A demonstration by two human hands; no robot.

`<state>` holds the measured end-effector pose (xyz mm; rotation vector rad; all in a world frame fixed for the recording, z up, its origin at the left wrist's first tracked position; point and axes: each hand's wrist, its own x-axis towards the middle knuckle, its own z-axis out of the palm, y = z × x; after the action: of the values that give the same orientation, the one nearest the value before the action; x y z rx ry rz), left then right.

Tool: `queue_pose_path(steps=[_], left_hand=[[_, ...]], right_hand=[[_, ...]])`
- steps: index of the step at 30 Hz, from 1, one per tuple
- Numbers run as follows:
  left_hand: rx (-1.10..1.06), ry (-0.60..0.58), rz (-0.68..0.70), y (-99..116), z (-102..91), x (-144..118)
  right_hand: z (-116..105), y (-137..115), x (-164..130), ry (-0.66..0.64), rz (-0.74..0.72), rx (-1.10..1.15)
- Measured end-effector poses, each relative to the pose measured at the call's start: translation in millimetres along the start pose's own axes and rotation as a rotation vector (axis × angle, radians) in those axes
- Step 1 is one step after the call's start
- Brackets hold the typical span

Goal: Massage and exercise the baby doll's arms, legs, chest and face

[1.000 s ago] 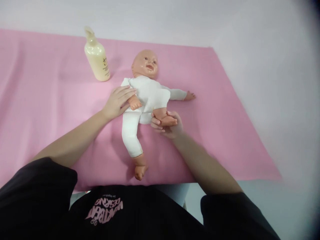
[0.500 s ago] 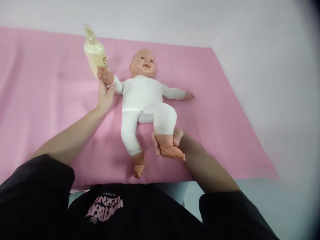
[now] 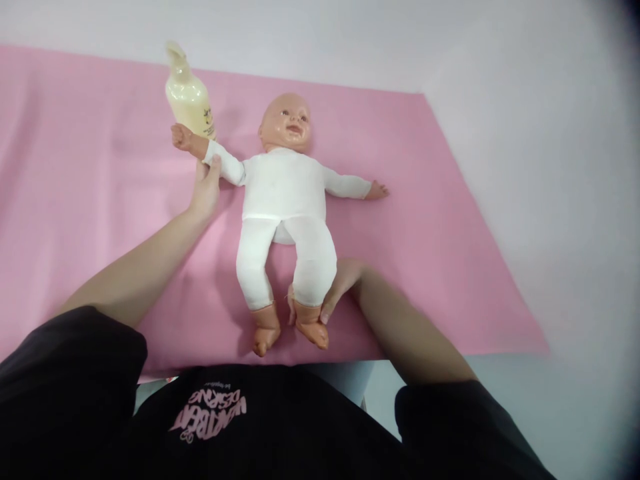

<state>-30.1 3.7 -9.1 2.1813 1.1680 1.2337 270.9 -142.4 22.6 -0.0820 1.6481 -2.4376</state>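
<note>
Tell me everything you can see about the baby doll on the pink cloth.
The baby doll lies face up on the pink cloth, bald plastic-looking head away from the person, in a white soft suit. Arms spread, legs straight, bare feet near the cloth's front edge. The left hand holds one outstretched arm by the cream bottle; the right hand grips a lower leg.
</note>
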Motion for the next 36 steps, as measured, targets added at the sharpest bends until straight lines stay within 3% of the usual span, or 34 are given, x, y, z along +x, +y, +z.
queue_pose_path(steps=[3, 5, 8, 10, 13, 17, 19, 21, 25, 28, 31, 36], left_hand=[[-0.131, 0.163, -0.123, 4.3, 2.7, -4.6], [-0.146, 0.199, -0.109, 8.7, 3.3, -9.3], [-0.064, 0.137, 0.016, 23.4, 1.8, -15.7], [0.006, 0.041, 0.108, 35.6, 0.0, -17.8], [0.06, -0.082, 0.207, 48.7, -1.5, -17.4], [0.082, -0.136, 0.247, 52.6, -0.6, -15.0], [0.08, -0.141, 0.234, 53.2, -0.3, -14.4], [0.075, -0.141, 0.211, 54.5, -0.3, -14.3], [0.045, -0.097, 0.177, 53.8, -0.5, -16.2], [0.0, 0.026, 0.098, 42.6, 0.4, -17.4], [-0.077, 0.152, -0.032, 21.4, 1.3, -14.8], [-0.315, 0.26, -0.214, -21.1, 0.4, -7.2]], right_hand=[[-7.0, 7.7, 1.7, -0.137, -0.113, 0.072], [-13.4, 13.2, 5.7, -0.276, -0.282, 0.125], [-22.2, 18.9, 11.0, -0.444, -0.559, 0.181], [-25.4, 20.2, 9.9, -0.411, -0.651, 0.219], [-24.1, 19.3, 0.8, -0.142, -0.663, 0.323], [-17.0, 13.9, -10.2, 0.462, -0.603, 0.517], [-15.1, 11.0, -11.0, 0.625, -0.558, 0.54], [-15.1, 9.2, -10.1, 0.683, -0.538, 0.538], [-17.0, 9.7, -9.6, 0.533, -0.608, 0.512], [-17.0, 12.9, -9.8, 0.374, -0.617, 0.458], [-17.2, 18.3, -6.5, 0.207, -0.596, 0.361], [-24.6, 21.6, 5.8, -0.148, -0.531, 0.151]])
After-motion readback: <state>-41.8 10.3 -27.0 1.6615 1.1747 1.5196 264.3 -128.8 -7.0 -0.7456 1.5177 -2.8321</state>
